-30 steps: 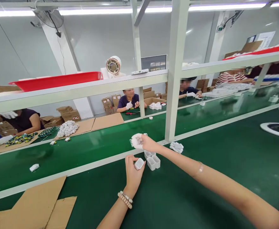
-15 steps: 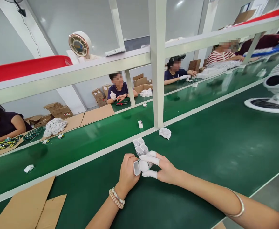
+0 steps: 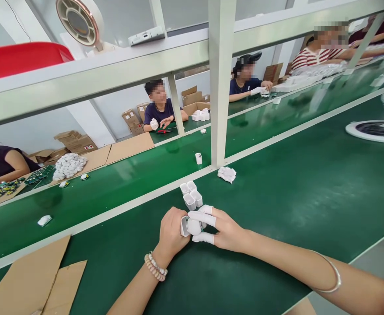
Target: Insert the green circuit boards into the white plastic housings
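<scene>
My left hand (image 3: pixel 170 234) is closed round a small white plastic casing (image 3: pixel 184 226) just above the green table. My right hand (image 3: pixel 220 227), with white finger cots on its fingertips, pinches a small white part (image 3: pixel 194 226) pressed against that casing. The two hands meet at the casing. Just beyond them several empty white casings (image 3: pixel 190 196) stand in a cluster on the green table (image 3: pixel 277 210). A single white casing (image 3: pixel 198 158) stands on the conveyor belt (image 3: pixel 120 188) beyond the white rail.
A crumpled white cloth or glove (image 3: pixel 226 174) lies by the white frame post (image 3: pixel 220 83). Flat cardboard (image 3: pixel 37 284) lies at the near left. A fan base (image 3: pixel 375 129) sits at the right. Other people work across the belt, near a heap of white parts (image 3: pixel 68 165).
My right hand came back from the conveyor belt, where a white casing now stands, and joined my left hand at the casing. The view tilted downward.
</scene>
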`<state>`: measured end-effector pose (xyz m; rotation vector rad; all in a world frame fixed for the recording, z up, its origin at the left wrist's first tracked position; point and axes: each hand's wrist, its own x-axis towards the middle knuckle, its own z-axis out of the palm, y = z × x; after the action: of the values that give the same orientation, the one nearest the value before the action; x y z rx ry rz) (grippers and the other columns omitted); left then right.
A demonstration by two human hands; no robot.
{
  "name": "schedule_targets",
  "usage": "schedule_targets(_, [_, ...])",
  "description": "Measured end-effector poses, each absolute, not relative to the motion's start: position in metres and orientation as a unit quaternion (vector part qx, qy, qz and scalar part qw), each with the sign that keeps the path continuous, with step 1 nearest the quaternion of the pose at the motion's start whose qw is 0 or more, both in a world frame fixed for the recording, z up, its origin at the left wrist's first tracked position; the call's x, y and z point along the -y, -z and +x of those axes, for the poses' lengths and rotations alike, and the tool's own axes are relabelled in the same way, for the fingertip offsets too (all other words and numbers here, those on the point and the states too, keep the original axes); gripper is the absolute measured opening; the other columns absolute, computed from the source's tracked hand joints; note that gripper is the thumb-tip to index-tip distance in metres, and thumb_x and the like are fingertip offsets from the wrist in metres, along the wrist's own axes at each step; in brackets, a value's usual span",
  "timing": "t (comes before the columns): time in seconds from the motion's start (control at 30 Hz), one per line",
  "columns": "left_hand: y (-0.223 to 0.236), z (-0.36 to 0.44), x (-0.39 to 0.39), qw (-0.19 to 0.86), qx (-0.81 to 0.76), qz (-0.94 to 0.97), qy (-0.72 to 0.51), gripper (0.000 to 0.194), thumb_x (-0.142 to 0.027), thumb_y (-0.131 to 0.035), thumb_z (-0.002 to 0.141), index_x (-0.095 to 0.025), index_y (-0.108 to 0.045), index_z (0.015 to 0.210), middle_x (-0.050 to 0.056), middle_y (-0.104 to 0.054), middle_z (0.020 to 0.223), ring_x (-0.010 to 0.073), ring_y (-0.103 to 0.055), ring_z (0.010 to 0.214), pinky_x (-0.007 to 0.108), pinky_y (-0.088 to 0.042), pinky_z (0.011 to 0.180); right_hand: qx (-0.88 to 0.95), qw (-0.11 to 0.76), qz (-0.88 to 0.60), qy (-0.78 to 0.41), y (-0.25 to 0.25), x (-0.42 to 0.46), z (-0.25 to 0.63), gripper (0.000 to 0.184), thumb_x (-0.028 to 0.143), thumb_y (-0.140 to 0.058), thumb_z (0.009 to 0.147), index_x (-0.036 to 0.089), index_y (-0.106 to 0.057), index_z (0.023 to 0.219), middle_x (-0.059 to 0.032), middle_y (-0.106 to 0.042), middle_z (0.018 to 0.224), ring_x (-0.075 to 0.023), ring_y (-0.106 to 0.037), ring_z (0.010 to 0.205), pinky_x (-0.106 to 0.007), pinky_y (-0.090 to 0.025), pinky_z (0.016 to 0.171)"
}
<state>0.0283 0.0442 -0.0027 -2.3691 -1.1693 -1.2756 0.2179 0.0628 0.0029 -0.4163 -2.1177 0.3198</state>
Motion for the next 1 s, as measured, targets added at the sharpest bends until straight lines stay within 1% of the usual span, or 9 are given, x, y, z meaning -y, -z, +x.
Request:
schedule_targets(0.1, [0.0012, 0.0291, -0.0450, 0.115, 0.402, -0.801, 0.428, 0.008, -0.012, -0.056, 0.080, -0.018, -0.052, 0.082, 0.003, -0.057, 0.067, 0.0158, -0.049, 0.060, 0.027, -0.037, 0.053, 0.853, 0.470, -0.178, -0.142, -0.0023, -0.0620, 0.2161, 0.053, 0.041, -0.061, 0.090, 0.026, -0.046, 0.138, -0.0061, -0.062, 0.093, -0.0161, -0.057, 0.072, -0.030, -0.053, 0.065])
schedule_targets(0.17, [0.0007, 0.0292, -0.0453, 0.120, 0.406, -0.800, 0.425, 0.007, -0.013, -0.056, 0.080, -0.018, -0.052, 0.082, 0.003, -0.057, 0.067, 0.0156, -0.050, 0.059, 0.027, -0.037, 0.053, 0.852, 0.466, -0.187, -0.151, -0.0023, -0.0613, 0.2152, 0.052, 0.041, -0.061, 0.090, 0.027, -0.047, 0.138, -0.0055, -0.062, 0.092, -0.0156, -0.056, 0.069, -0.031, -0.053, 0.064])
schedule_targets(0.33, [0.0006, 0.0293, -0.0454, 0.131, 0.414, -0.799, 0.416, 0.005, -0.015, -0.055, 0.080, -0.018, -0.052, 0.079, 0.003, -0.057, 0.065, 0.0153, -0.049, 0.058, 0.028, -0.037, 0.052, 0.857, 0.436, -0.222, -0.163, -0.0047, -0.0575, 0.2148, 0.048, 0.041, -0.060, 0.090, 0.026, -0.052, 0.134, -0.0077, -0.063, 0.097, -0.0169, -0.057, 0.071, -0.033, -0.054, 0.067])
schedule_targets(0.53, [-0.0001, 0.0293, -0.0447, 0.141, 0.416, -0.804, 0.400, 0.005, -0.019, -0.057, 0.081, -0.018, -0.053, 0.080, 0.003, -0.058, 0.065, 0.0162, -0.051, 0.057, 0.028, -0.039, 0.053, 0.863, 0.400, -0.258, -0.168, -0.0075, -0.0540, 0.2140, 0.043, 0.045, -0.056, 0.091, 0.023, -0.058, 0.128, -0.0078, -0.063, 0.092, -0.0179, -0.056, 0.068, -0.035, -0.053, 0.066])
schedule_targets(0.63, [-0.0004, 0.0295, -0.0444, 0.148, 0.413, -0.810, 0.389, 0.009, -0.025, -0.058, 0.082, -0.018, -0.053, 0.080, 0.004, -0.059, 0.065, 0.0171, -0.052, 0.057, 0.029, -0.039, 0.053, 0.866, 0.405, -0.253, -0.146, -0.0054, -0.0547, 0.2134, 0.045, 0.047, -0.056, 0.091, 0.022, -0.057, 0.128, -0.0084, -0.063, 0.091, -0.0187, -0.057, 0.068, -0.036, -0.053, 0.065])
schedule_targets(0.73, [-0.0001, 0.0296, -0.0444, 0.155, 0.417, -0.811, 0.380, 0.012, -0.028, -0.058, 0.082, -0.018, -0.051, 0.079, 0.004, -0.058, 0.064, 0.0172, -0.052, 0.056, 0.030, -0.039, 0.052, 0.869, 0.411, -0.249, -0.120, -0.0023, -0.0565, 0.2136, 0.046, 0.045, -0.056, 0.092, 0.022, -0.055, 0.132, -0.0099, -0.064, 0.094, -0.0192, -0.059, 0.070, -0.036, -0.054, 0.066])
schedule_targets(0.8, [0.0004, 0.0295, -0.0444, 0.154, 0.422, -0.810, 0.378, 0.011, -0.028, -0.057, 0.081, -0.019, -0.051, 0.078, 0.003, -0.057, 0.064, 0.0171, -0.052, 0.056, 0.030, -0.039, 0.051, 0.872, 0.406, -0.250, -0.110, -0.0014, -0.0574, 0.2140, 0.048, 0.043, -0.056, 0.092, 0.021, -0.053, 0.134, -0.0102, -0.064, 0.094, -0.0200, -0.060, 0.072, -0.036, -0.054, 0.066])
schedule_targets(0.93, [0.0015, 0.0286, -0.0445, 0.142, 0.438, -0.806, 0.372, 0.005, -0.019, -0.055, 0.078, -0.020, -0.051, 0.079, 0.003, -0.057, 0.064, 0.0169, -0.052, 0.056, 0.029, -0.038, 0.051, 0.878, 0.396, -0.251, -0.101, -0.0039, -0.0562, 0.2144, 0.058, 0.046, -0.062, 0.087, 0.020, -0.049, 0.138, -0.0114, -0.063, 0.098, -0.0225, -0.061, 0.078, -0.038, -0.055, 0.070])
schedule_targets(1.0, [0.0018, 0.0284, -0.0447, 0.138, 0.440, -0.805, 0.373, 0.005, -0.019, -0.055, 0.077, -0.020, -0.051, 0.078, 0.003, -0.057, 0.064, 0.0168, -0.052, 0.056, 0.029, -0.038, 0.051, 0.876, 0.394, -0.253, -0.111, -0.0058, -0.0547, 0.2141, 0.057, 0.042, -0.061, 0.088, 0.020, -0.047, 0.139, -0.0109, -0.062, 0.097, -0.0221, -0.061, 0.077, -0.038, -0.054, 0.069])
